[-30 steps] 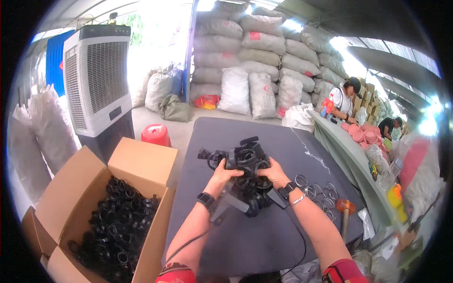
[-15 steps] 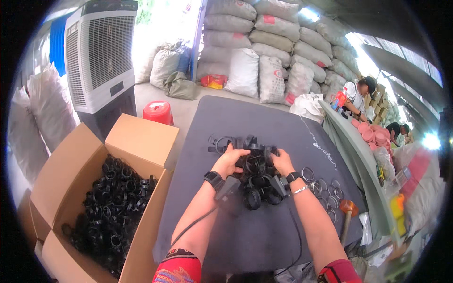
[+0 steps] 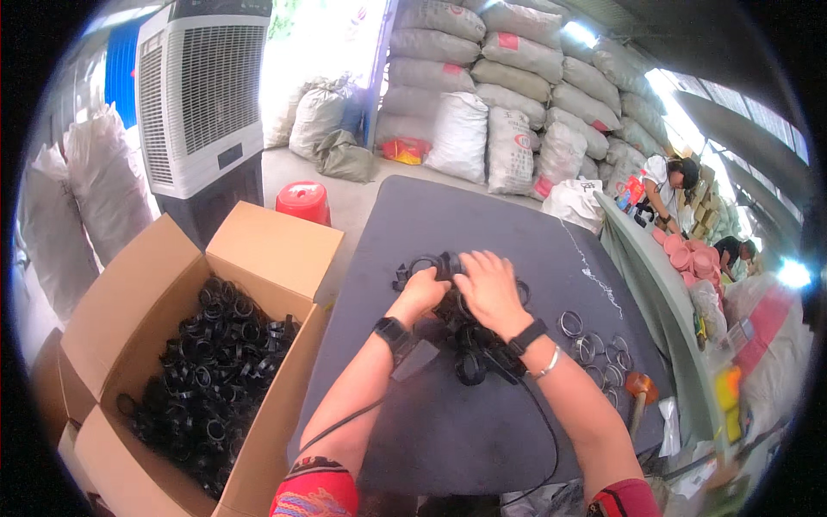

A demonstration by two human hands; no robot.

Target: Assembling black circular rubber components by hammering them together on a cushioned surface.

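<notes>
while pressed flat — hands [image 3: 461, 289] on black rings [image 3: 469, 340]

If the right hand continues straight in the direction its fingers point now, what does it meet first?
The right hand points away from the person, up and slightly left in the picture. It already lies on the pile of black rings; beyond its fingertips probably only the bare dark table, then the far edge. Depth is uncertain.

Bare forearms entering from lower frame, red patterned short sleeves [image 3: 315, 491], black wrist-worn devices [image 3: 392, 331] on both wrists with trailing black cables [image 3: 345, 422], silver bracelet [image 3: 549, 365]
</notes>
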